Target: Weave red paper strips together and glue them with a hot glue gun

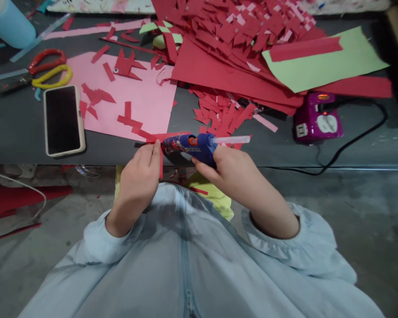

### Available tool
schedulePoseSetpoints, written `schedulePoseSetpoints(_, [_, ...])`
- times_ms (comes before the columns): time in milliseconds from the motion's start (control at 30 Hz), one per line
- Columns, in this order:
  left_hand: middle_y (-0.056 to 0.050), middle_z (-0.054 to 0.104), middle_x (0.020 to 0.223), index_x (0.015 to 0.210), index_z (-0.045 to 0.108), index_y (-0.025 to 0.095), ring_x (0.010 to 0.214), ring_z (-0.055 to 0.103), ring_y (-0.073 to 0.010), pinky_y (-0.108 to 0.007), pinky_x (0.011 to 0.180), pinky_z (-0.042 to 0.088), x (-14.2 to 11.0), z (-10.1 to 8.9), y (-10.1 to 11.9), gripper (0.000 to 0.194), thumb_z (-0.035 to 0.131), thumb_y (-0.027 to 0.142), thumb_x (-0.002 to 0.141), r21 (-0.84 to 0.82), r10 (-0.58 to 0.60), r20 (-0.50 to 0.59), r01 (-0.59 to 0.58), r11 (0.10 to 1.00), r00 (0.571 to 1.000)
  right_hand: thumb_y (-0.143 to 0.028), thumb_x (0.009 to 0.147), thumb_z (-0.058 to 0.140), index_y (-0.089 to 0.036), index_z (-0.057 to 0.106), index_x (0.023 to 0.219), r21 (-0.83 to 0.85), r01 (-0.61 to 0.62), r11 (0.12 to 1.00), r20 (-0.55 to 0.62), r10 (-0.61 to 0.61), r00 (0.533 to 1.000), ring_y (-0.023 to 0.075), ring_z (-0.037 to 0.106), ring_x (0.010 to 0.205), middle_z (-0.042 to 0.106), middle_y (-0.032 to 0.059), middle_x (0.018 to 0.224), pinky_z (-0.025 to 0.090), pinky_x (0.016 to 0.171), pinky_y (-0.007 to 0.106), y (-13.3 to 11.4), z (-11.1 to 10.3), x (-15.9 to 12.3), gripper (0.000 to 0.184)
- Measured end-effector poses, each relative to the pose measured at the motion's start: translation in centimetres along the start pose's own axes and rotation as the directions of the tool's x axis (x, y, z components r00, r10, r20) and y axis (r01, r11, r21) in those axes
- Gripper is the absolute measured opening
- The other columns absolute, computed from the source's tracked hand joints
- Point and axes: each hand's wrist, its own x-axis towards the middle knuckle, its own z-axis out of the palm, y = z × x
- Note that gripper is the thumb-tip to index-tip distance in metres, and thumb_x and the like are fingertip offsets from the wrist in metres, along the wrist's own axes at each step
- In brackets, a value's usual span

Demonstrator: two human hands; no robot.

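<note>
My right hand [233, 172] is wrapped round a blue hot glue gun [203, 148], with a pale glue stick [233, 139] poking out of its back end. The gun's nozzle points left, close to the fingertips of my left hand [141, 172]. Those fingers are pressed together on a red paper strip [161, 165] at the table's front edge; part of the strip hangs over the edge. Just beyond my hands, another red strip [172, 134] lies near a pink paper sheet [152, 101]. On that sheet rests a red paper fish [127, 65] with a stuck-on eye.
Scissors [49, 66] and a phone [62, 120] lie at left, near a blue bottle [11, 24]. Red paper sheets [218, 66], a scrap heap [221, 112] and a green sheet [321, 66] spread across the back. A purple power block [318, 119] with a black cord sits right.
</note>
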Motion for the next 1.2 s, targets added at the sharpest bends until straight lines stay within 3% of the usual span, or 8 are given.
schedulePoseSetpoints(233, [-0.024, 0.063, 0.126, 0.139, 0.046, -0.002, 0.120, 0.060, -0.0294, -0.037, 0.097, 0.053, 0.0, -0.1, -0.1, 0.050, 0.042, 0.010, 0.090, -0.014, 0.013, 0.026, -0.013, 1.000, 1.000, -0.033, 0.092, 0.055, -0.014, 0.063, 0.085, -0.112, -0.045, 0.993, 0.026, 0.049, 0.998, 0.0241, 0.067, 0.071, 0.072, 0.0115, 0.077, 0.034, 0.058, 0.028, -0.7, -0.2, -0.1, 0.022])
schedulePoseSetpoints(600, [-0.021, 0.063, 0.124, 0.141, 0.044, 0.004, 0.118, 0.060, -0.0266, -0.035, 0.097, 0.053, 0.0, -0.3, -0.1, 0.051, 0.038, 0.013, 0.092, 0.008, 0.009, 0.036, -0.010, 1.000, 0.999, -0.031, 0.090, 0.058, -0.014, 0.063, 0.084, -0.098, -0.021, 0.995, -0.003, 0.021, 1.000, 0.0228, 0.066, 0.069, 0.072, 0.0112, 0.077, 0.033, 0.056, 0.028, -0.5, 0.1, 0.0, 0.019])
schedulePoseSetpoints(800, [-0.026, 0.062, 0.121, 0.138, 0.045, -0.006, 0.115, 0.061, -0.0309, -0.038, 0.096, 0.054, 0.2, -0.6, -0.2, 0.051, 0.039, 0.012, 0.091, 0.004, 0.057, 0.019, -0.057, 0.998, 0.998, -0.030, 0.089, 0.057, -0.012, 0.065, 0.094, -0.095, -0.040, 0.995, -0.015, 0.039, 0.999, 0.0231, 0.064, 0.069, 0.072, 0.0122, 0.079, 0.033, 0.057, 0.028, -0.4, 0.1, 0.2, 0.020])
schedulePoseSetpoints(1000, [-0.019, 0.062, 0.127, 0.143, 0.042, 0.005, 0.119, 0.059, -0.0259, -0.035, 0.099, 0.053, 0.0, -0.4, -0.2, 0.053, 0.038, 0.012, 0.091, 0.004, 0.007, 0.045, -0.008, 1.000, 0.999, -0.032, 0.088, 0.056, -0.014, 0.064, 0.091, -0.022, -0.030, 0.999, -0.026, 0.029, 0.999, 0.0213, 0.062, 0.064, 0.069, 0.0092, 0.073, 0.033, 0.056, 0.027, 0.0, 0.2, -0.1, 0.020])
schedulePoseSetpoints(1200, [-0.023, 0.062, 0.123, 0.139, 0.045, -0.003, 0.118, 0.059, -0.0286, -0.036, 0.097, 0.053, 0.1, -0.5, -0.2, 0.053, 0.043, 0.010, 0.088, 0.032, 0.039, 0.042, -0.041, 0.999, 0.998, -0.040, 0.088, 0.051, -0.017, 0.060, 0.085, 0.128, 0.005, 0.992, -0.142, 0.013, 0.990, 0.0174, 0.054, 0.055, 0.061, 0.0037, 0.063, 0.033, 0.053, 0.026, 1.4, 0.3, -0.3, 0.025])
